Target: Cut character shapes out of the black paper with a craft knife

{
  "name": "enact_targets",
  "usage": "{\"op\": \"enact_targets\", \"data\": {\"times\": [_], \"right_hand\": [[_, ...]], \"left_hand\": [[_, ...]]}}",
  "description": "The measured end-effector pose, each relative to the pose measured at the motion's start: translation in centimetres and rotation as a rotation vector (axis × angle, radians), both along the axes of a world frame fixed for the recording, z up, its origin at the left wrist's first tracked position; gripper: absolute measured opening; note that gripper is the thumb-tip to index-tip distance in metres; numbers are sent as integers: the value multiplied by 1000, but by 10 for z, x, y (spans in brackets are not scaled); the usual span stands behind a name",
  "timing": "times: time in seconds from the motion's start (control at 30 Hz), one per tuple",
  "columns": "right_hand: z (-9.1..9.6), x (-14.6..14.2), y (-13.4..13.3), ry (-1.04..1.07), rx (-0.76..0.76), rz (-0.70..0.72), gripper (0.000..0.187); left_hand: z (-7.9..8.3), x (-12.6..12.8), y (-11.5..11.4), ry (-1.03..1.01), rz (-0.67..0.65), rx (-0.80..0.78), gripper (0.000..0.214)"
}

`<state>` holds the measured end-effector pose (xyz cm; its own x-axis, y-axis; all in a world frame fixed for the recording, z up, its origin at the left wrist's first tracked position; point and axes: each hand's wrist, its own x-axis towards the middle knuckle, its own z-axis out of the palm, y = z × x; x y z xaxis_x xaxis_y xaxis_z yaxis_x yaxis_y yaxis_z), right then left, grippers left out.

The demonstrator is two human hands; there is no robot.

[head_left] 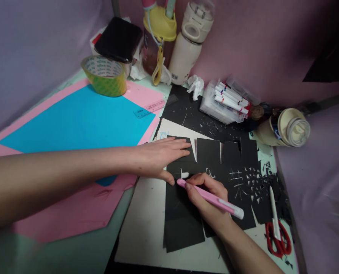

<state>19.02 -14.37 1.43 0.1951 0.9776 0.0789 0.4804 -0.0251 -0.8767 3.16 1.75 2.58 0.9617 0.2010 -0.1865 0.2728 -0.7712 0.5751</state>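
Observation:
My left hand [169, 154] lies flat with fingers spread on a strip of black paper [183, 224], its thumb near a small white cut-out shape. In my right hand [210, 192] is a slim pink craft knife [212, 198], held like a pen. Its tip meets the black paper just below that shape, though the blade itself is too small to see. More black strips lie alongside to the right, one with character-shaped cuts [237, 182] and another with many small triangular openings [252, 180]. White board [143, 220] shows beneath the strips.
Red-handled scissors [277, 239] and a white pen-like tool [274, 213] lie at the right among black scraps. Blue paper [80, 121] on pink paper [80, 217] spreads left, with a tape roll [106, 78] and ruler [149, 108]. Bottles [186, 53] and a marker box [226, 101] stand behind.

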Motion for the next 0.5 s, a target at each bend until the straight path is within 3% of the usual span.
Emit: {"op": "enact_targets", "data": {"times": [0.33,0.5], "right_hand": [[3,1,4,117,-209,-26,20],[3,2,4,121,-221,-58,24]], "left_hand": [[-5,0,0,-36,2,7,84],[-5,0,0,-43,-2,10,84]]}}
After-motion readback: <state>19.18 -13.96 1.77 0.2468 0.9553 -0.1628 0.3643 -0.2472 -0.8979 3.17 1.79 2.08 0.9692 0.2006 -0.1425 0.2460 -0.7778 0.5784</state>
